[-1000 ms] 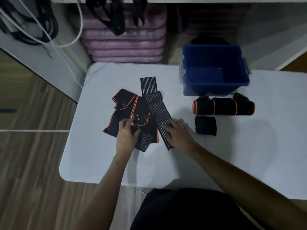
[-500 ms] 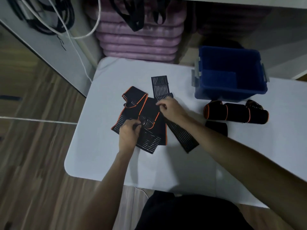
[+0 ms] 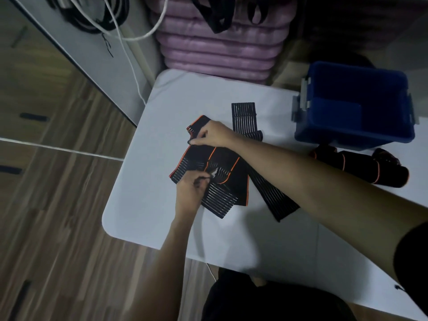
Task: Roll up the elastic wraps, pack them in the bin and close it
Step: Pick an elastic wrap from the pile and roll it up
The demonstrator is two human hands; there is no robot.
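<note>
1. My left hand (image 3: 191, 189) pinches the orange-trimmed wrap (image 3: 209, 167) at frame centre; my right hand (image 3: 214, 135) pinches its far end.
2. Pulling may drag the striped wrap (image 3: 261, 170) lying alongside.
3. The bin (image 3: 354, 135) at upper right stands open.

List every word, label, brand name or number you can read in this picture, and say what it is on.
None can be read.
Blue bin: no label or print visible.
Orange-edged elastic wraps and plain black striped wrap: stripes and trim only, no lettering.
Rolled wraps: dim and blurred, no text shows.
Purple cushions: no print visible.
</note>
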